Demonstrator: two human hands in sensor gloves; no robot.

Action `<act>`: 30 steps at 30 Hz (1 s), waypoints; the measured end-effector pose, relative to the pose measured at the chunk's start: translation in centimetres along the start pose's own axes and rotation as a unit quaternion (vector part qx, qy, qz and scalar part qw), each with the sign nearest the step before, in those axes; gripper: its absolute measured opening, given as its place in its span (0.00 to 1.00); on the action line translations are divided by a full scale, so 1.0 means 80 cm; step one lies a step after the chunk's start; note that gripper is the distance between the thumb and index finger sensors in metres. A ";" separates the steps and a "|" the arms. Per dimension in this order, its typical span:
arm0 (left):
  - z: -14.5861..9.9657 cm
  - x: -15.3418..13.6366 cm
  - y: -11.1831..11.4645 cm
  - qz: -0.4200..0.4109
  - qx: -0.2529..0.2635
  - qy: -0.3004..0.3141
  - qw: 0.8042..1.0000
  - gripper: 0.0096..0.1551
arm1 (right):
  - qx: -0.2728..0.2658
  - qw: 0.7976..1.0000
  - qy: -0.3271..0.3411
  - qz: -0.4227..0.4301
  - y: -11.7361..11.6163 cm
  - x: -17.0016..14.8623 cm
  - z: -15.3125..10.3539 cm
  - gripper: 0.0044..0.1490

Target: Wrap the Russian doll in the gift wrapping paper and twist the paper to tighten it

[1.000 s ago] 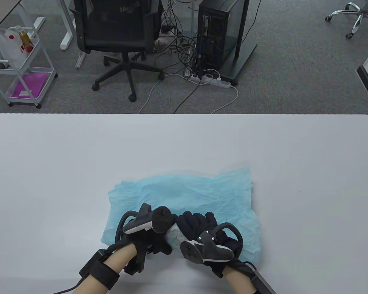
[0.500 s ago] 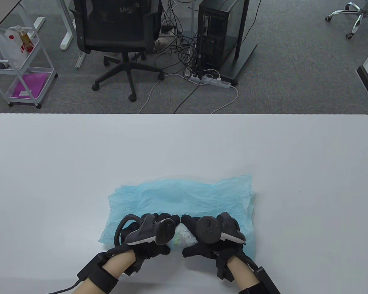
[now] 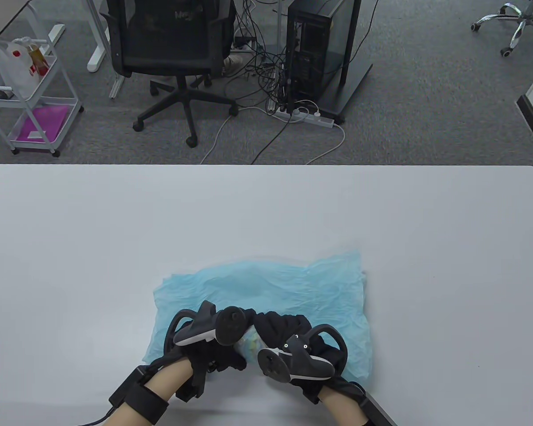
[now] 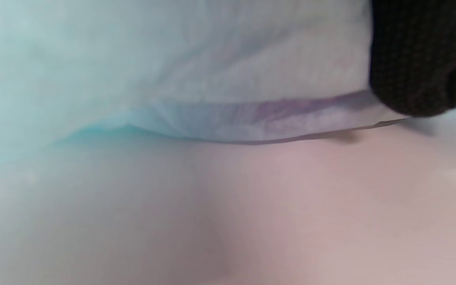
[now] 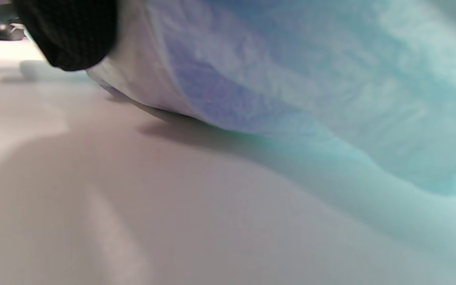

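Table view shows a wide white table with rounded corners (image 3: 115,230), and on its near middle part lies a crumpled sheet of light blue gift wrapping paper (image 3: 293,288). Both gloved hands are on the near edge of this paper. The left hand (image 3: 213,350) and the right hand (image 3: 288,337) have their fingers curled around a small pale Russian doll (image 3: 251,344), which lies on its side between them, already partly covered by the paper. In the wrist views the paper goes thinly over the doll's body, and a black fingertip (image 4: 418,59) presses on it; the doll touches the table surface.

Behind the table is a grey carpet floor (image 3: 426,88). On it stand a black office chair on wheels (image 3: 173,57), a black computer tower (image 3: 320,49) with many cables and a white power strip (image 3: 306,117), and a white wire trolley (image 3: 31,102) at the far left.
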State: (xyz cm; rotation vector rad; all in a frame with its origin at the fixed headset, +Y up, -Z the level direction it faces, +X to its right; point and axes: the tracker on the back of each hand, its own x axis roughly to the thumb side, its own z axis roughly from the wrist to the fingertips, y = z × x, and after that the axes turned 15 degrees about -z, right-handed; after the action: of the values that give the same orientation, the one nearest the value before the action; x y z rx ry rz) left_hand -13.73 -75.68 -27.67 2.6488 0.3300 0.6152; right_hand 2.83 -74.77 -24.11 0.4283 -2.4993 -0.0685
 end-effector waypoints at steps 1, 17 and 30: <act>-0.003 0.004 -0.001 0.020 0.014 0.001 1.000 0.64 | 0.007 1.000 -0.002 0.021 -0.002 -0.004 0.002 0.67; 0.009 -0.007 0.002 -0.062 -0.038 -0.012 0.997 0.62 | -0.049 0.999 0.004 -0.014 0.015 -0.005 -0.016 0.58; -0.009 0.021 -0.003 0.092 0.065 -0.008 0.994 0.62 | -0.005 0.999 -0.034 0.028 -0.002 -0.011 -0.001 0.66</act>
State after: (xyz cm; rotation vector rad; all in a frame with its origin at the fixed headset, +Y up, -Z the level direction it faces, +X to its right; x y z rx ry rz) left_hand -12.64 -74.70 -26.58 2.8295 0.1243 0.6494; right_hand 3.59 -74.63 -24.52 0.3580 -2.5753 -0.0754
